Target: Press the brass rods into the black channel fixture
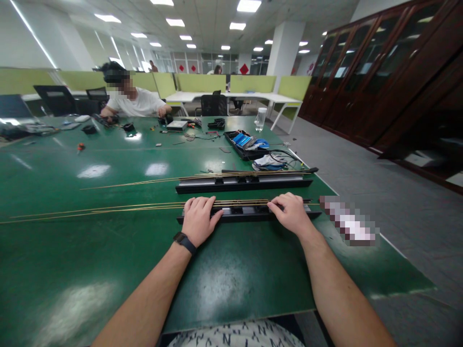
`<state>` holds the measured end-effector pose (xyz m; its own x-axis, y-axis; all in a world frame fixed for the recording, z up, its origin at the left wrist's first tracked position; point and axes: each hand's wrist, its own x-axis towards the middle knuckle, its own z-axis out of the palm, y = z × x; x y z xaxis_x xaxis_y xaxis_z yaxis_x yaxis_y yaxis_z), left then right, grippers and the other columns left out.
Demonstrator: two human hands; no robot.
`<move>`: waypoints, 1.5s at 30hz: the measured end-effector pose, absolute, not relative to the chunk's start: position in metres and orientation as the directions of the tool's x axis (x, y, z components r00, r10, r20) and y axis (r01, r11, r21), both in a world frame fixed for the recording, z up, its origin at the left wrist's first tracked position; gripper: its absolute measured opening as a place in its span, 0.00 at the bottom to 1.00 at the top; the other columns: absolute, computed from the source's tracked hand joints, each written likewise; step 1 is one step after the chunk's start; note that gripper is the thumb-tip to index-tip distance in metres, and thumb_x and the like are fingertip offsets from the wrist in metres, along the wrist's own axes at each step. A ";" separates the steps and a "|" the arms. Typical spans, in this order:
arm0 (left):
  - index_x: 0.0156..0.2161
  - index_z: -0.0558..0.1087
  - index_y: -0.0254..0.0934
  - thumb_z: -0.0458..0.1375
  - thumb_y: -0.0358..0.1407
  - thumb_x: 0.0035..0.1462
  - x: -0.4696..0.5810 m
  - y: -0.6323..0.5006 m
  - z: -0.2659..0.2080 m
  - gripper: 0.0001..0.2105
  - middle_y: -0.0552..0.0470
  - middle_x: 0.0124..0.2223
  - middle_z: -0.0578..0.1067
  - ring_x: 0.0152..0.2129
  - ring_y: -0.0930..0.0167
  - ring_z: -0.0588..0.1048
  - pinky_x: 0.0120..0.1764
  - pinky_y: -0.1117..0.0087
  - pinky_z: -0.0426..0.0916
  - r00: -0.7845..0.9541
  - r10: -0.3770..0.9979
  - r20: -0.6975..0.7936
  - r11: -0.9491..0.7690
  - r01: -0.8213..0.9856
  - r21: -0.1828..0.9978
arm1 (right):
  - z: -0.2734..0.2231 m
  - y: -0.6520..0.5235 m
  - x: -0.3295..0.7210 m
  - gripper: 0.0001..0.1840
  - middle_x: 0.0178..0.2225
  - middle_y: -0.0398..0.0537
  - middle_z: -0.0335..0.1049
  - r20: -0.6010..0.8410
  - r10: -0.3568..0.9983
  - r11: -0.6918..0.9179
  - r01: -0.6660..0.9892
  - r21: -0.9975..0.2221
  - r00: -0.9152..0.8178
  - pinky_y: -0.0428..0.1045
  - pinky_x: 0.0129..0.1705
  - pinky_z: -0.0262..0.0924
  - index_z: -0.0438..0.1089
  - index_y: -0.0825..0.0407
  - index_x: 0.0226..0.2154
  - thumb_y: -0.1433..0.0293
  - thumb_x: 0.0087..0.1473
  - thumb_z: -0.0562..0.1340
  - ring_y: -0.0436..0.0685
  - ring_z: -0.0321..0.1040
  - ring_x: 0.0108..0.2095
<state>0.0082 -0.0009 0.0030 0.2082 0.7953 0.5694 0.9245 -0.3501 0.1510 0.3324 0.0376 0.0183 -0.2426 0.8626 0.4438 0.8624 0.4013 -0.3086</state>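
A long black rail (pixel 246 212) lies across the green table (pixel 108 260) in front of me, with thin brass rods (pixel 108 208) running along its top and far out to the left. My left hand (pixel 198 220) rests flat on the rail's left end, fingers over the rods; a dark band is on that wrist. My right hand (pixel 291 212) presses on the rail's right part, fingertips curled onto the rods. A second black rail (pixel 244 182) with its own brass rods lies parallel just behind.
A black tray (pixel 241 145) with blue parts, a cloth and cables (pixel 269 161) sit behind the rails. A clear cup (pixel 260 119) stands further back. Another person (pixel 135 101) works at the far left among tools. The table's right edge drops to grey floor; dark cabinets (pixel 379 72) line the right.
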 end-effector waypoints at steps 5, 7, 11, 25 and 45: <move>0.56 0.72 0.38 0.54 0.48 0.67 0.009 -0.001 0.004 0.20 0.42 0.49 0.78 0.49 0.59 0.73 0.57 0.53 0.58 0.205 0.799 0.565 -0.343 0.927 0.148 | 0.020 0.036 0.330 0.17 0.31 0.46 0.76 0.452 0.859 0.400 0.866 -0.301 -0.240 0.56 0.46 0.49 0.74 0.48 0.28 0.57 0.62 0.58 0.58 0.67 0.38; 0.56 0.72 0.38 0.54 0.49 0.67 0.009 -0.001 0.004 0.21 0.42 0.49 0.78 0.49 0.58 0.73 0.57 0.53 0.58 0.203 0.801 0.563 -0.342 0.928 0.151 | 0.020 0.035 0.328 0.16 0.31 0.46 0.76 0.455 0.858 0.400 0.866 -0.299 -0.239 0.56 0.46 0.49 0.74 0.48 0.29 0.57 0.62 0.58 0.58 0.67 0.38; 0.57 0.72 0.38 0.54 0.48 0.67 0.009 -0.001 0.003 0.20 0.42 0.49 0.78 0.49 0.58 0.73 0.57 0.53 0.58 0.206 0.802 0.561 -0.342 0.928 0.148 | 0.020 0.035 0.325 0.15 0.33 0.46 0.77 0.460 0.854 0.407 0.862 -0.303 -0.242 0.56 0.46 0.50 0.74 0.48 0.30 0.58 0.62 0.59 0.58 0.68 0.39; 0.56 0.72 0.38 0.55 0.48 0.66 0.008 0.000 0.002 0.21 0.42 0.49 0.78 0.49 0.58 0.73 0.57 0.52 0.59 0.207 0.796 0.568 -0.343 0.928 0.143 | 0.018 0.037 0.332 0.16 0.30 0.46 0.76 0.455 0.859 0.392 0.872 -0.293 -0.233 0.56 0.46 0.49 0.74 0.47 0.28 0.57 0.62 0.59 0.58 0.67 0.38; 0.57 0.72 0.39 0.54 0.49 0.67 0.008 0.000 0.002 0.20 0.42 0.49 0.78 0.49 0.58 0.73 0.58 0.52 0.58 0.204 0.800 0.565 -0.346 0.925 0.155 | 0.018 0.038 0.330 0.17 0.29 0.45 0.75 0.448 0.863 0.390 0.870 -0.301 -0.233 0.56 0.45 0.49 0.74 0.47 0.26 0.57 0.62 0.59 0.58 0.66 0.37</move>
<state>0.0082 -0.0003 0.0021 0.2041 0.7996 0.5648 0.9255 -0.3457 0.1549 0.3295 0.0376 0.0182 -0.2328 0.8634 0.4476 0.8701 0.3905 -0.3006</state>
